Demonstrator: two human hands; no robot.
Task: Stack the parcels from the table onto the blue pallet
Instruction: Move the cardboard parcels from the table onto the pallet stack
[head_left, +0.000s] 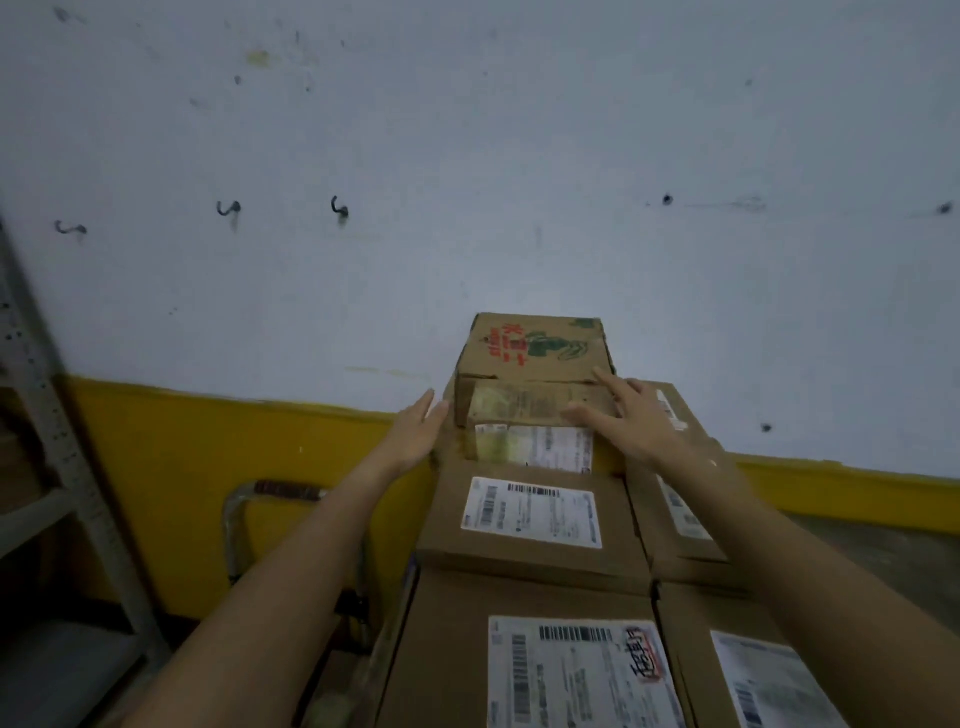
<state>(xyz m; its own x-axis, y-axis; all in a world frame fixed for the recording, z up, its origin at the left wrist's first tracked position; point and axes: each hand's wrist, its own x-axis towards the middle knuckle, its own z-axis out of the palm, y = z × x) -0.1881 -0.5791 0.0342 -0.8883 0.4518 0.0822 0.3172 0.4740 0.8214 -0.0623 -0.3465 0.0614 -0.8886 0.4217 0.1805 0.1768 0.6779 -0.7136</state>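
Both open hands, left (418, 434) and right (631, 418), flank the top box (535, 348); labelled boxes (532, 514) lie beneath, wall (467, 156) behind.

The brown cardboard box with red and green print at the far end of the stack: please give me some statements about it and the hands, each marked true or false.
1. The brown cardboard box with red and green print stands against the white wall. True.
2. The right hand lies flat on the box's near right part, fingers spread. True.
3. The left hand holds a roll of tape. False: it is open and holds nothing, beside the box's left side.
4. The boxes nearer the camera have no labels. False: the flat cardboard box just below carries a white shipping label.
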